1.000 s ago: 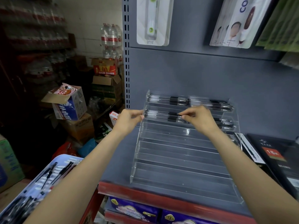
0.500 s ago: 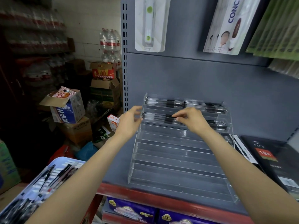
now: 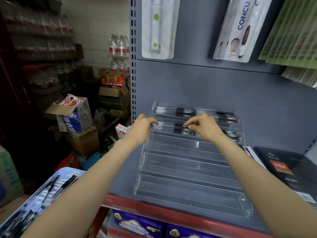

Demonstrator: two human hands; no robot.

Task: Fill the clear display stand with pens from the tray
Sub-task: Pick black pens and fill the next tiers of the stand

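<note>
Nearest, the blue tray [image 3: 65, 174] at lower left holds loose pens [image 3: 66, 182]. On the shelf, the clear tiered stand [image 3: 188, 169] has pens only in its top two rows. Both hands work the second row, squaring pens in its channel: the left hand [image 3: 143, 127] pinches their end, where half a second ago its fingers were spread; the right hand [image 3: 203, 127] pinches a pen mid-row.

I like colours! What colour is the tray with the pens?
Light blue tray, seen in the head view.
</note>
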